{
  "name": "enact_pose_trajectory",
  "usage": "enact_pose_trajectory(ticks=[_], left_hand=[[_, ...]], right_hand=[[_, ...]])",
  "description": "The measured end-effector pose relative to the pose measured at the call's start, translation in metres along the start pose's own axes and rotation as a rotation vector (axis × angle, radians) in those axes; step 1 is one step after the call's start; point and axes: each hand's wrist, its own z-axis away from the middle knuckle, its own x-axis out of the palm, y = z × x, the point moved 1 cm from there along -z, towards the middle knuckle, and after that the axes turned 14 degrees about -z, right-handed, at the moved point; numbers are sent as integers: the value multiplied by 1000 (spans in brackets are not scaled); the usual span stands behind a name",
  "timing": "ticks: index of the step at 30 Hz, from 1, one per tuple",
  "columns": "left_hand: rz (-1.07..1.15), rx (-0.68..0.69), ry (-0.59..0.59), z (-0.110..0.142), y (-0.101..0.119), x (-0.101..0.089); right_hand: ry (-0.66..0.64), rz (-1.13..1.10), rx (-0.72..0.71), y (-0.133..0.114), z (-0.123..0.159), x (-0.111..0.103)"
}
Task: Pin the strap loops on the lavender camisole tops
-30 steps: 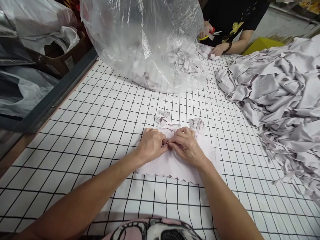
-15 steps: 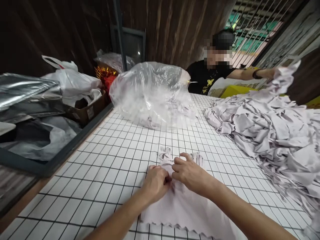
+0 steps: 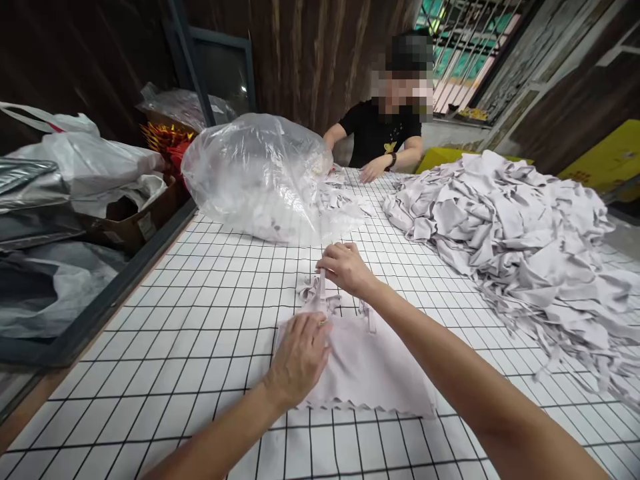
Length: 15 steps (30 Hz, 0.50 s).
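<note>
A pale lilac strappy top [image 3: 375,367] lies spread on the grid-patterned table, its wavy-edged hem towards me. My left hand [image 3: 301,360] rests palm down on the top's left part, fingers lying on the fabric near the base of a strap. Between the fingertips of my right hand [image 3: 346,268], the thin strap [image 3: 323,283] is pinched and drawn straight away from me. Another strap [image 3: 370,317] lies loose to the right, partly behind my right forearm. Gathered fabric [image 3: 307,288] bunches beside the held strap.
Beyond the top sits a large clear plastic bag [image 3: 260,173] with pale contents. A heap of lilac fabric pieces [image 3: 490,213] covers the right side. Across the table [image 3: 200,293], a person [image 3: 385,133] has both hands low. Bags and a cardboard box [image 3: 145,217] stand left.
My right hand has moved farther from me, drawing a strap out straight. My left hand has flattened onto the top. The person opposite has lowered an outstretched arm and released a fabric piece.
</note>
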Motion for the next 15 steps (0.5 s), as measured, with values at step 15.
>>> enact_pose_trajectory(ticks=[15], left_hand=[[101, 323, -391, 2, -5, 15]], right_hand=[[-242, -631, 458, 29, -11, 44]])
